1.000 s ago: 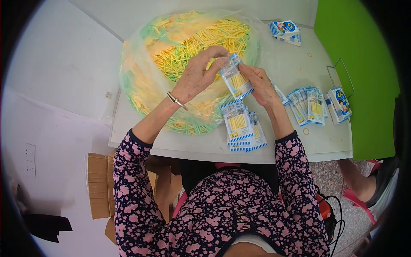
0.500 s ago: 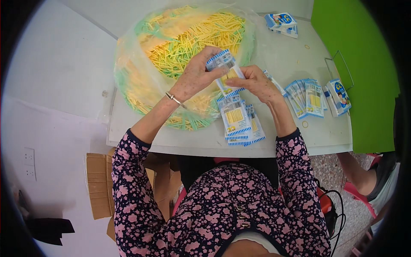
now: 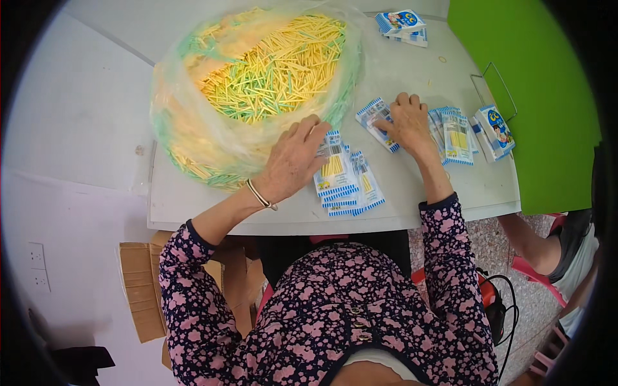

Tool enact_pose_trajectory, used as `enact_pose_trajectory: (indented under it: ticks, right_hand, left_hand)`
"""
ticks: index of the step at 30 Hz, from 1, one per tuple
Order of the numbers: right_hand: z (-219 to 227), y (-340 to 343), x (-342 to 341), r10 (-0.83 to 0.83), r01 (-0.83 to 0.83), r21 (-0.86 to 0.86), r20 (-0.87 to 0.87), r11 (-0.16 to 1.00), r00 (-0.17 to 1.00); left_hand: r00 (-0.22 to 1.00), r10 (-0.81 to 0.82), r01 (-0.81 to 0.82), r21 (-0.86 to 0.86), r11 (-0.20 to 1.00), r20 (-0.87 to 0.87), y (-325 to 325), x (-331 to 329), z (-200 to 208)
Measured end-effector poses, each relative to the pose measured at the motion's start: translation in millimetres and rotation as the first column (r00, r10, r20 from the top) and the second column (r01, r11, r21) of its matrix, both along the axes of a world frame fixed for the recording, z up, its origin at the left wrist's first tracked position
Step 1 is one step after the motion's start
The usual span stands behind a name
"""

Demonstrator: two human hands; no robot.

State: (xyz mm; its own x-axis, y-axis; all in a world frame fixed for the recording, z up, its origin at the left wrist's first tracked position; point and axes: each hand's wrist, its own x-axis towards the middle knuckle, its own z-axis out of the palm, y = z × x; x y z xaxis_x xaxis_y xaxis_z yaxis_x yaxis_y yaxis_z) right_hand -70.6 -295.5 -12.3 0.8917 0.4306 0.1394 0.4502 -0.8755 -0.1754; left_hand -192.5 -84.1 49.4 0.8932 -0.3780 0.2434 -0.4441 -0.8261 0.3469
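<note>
My left hand (image 3: 293, 161) rests at the upper left edge of a pile of small blue-and-white packets (image 3: 338, 186), fingers stretched out. Clear windows in these packets show yellow sticks inside. Over to the right, my right hand (image 3: 410, 125) lies on a flat packet (image 3: 373, 120), its thumb apart from the fingers and touching the packet's surface. Beside that hand a fanned row of similar packets (image 3: 458, 138) overlaps on the table. A big clear plastic bag (image 3: 193, 138), wide at its mouth, holds a heap of loose yellow and green sticks (image 3: 277, 71).
A small blue-and-white box (image 3: 496, 132) stands at the right by a wire stand (image 3: 492, 83). More packs (image 3: 402, 27) lie at the back. A green panel (image 3: 515, 96) borders the table (image 3: 257, 222). Another person's arm (image 3: 531, 248) shows at the right, below table level.
The packet held up between both hands is no longer raised. My left hand came down to the near pile; my right hand moved right onto another packet. The whole view shifted slightly.
</note>
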Motion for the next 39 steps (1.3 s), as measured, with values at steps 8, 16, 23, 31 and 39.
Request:
enact_pose_trajectory:
  ticks: [8, 16, 23, 31, 39]
  right_hand:
    - [-21, -4, 16, -0.047, -0.009, 0.352, 0.149, 0.936, 0.988]
    - [42, -1, 3, 0.262, -0.163, 0.739, -0.019, 0.653, 0.965]
    - [62, 23, -10, 0.445, -0.078, 0.895, -0.142, 0.440, 0.884]
    - [60, 32, -2, 0.573, 0.032, 0.907, -0.292, 0.419, 0.766]
    - [47, 37, -6, 0.563, 0.062, 0.874, -0.364, 0.483, 0.742]
  left_hand:
    - [0.998, 0.022, -0.023, 0.010, 1.000, 0.058, 3, 11, 8]
    - [0.963, 0.088, -0.022, -0.252, 0.967, 0.253, -14, 73, 10]
    - [0.995, 0.099, -0.089, -0.258, 0.962, 0.023, -19, 71, 26]
    - [0.979, 0.201, -0.184, -0.520, 0.834, -0.025, -3, 62, 12]
    - [0.963, 0.267, -0.263, -0.350, 0.899, -0.039, 6, 59, 9]
